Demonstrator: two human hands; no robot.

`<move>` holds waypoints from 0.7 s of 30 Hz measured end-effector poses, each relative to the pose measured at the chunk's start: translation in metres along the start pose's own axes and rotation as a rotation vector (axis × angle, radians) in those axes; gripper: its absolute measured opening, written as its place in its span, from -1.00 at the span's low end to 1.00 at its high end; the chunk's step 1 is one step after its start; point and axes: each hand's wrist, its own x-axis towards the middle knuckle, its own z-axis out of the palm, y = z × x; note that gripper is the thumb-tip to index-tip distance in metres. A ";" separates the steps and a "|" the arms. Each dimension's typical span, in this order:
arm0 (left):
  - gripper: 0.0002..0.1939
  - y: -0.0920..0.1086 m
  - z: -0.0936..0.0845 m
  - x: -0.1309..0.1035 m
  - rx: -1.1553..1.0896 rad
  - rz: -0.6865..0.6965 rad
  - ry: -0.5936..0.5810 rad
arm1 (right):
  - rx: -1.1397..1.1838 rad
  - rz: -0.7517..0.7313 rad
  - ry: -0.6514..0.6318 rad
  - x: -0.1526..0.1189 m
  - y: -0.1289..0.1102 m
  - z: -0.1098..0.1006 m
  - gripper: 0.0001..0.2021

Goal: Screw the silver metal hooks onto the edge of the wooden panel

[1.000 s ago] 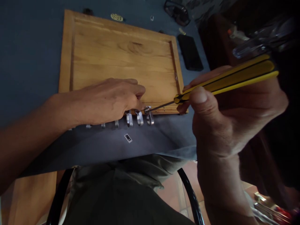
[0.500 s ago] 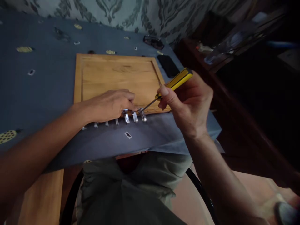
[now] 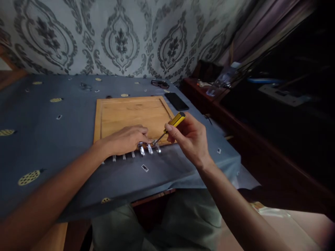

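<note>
Head view, screwdriver (image 3: 177, 120) at board (image 3: 131, 115) edge, cloth (image 3: 70, 104) around

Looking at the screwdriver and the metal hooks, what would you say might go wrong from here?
The screwdriver slants down to the rightmost metal hook, so its tip might slip and scratch the wooden board. The left hand is close to that tip, so a slip could jab it. The hooks jut past the board's near edge, so a sleeve might catch on them.
</note>
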 end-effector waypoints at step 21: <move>-0.54 0.004 -0.002 -0.002 -0.034 -0.031 -0.023 | -0.030 0.004 -0.031 -0.002 -0.007 -0.004 -0.56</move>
